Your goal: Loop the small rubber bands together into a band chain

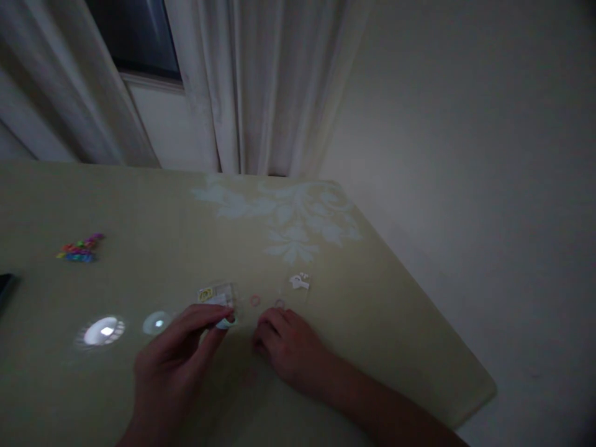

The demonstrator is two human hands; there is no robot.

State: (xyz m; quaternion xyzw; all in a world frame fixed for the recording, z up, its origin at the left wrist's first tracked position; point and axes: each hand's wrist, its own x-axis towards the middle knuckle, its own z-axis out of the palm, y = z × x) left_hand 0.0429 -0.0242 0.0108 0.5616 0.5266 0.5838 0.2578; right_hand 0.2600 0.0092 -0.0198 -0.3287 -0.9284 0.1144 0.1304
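My left hand (179, 354) pinches a small pale object (226, 323) between thumb and fingertips, just above the table. My right hand (288, 347) rests knuckles-up on the table, fingers curled, with the fingertips beside a small red ring (279, 303). A second small red ring (254, 301) lies between the hands. Behind my left fingertips lies a small clear plastic packet (218, 294) with a yellow ring in it. A little white plastic piece (299, 282) lies further back on the right.
The yellow-green table (139, 205) has a pale floral print (288, 217) at its back. A heap of coloured small bands (80, 249) lies at far left, a dark object (5, 287) at the left edge. Curtains (261, 87) and a window hang behind. The table's right edge drops to the floor.
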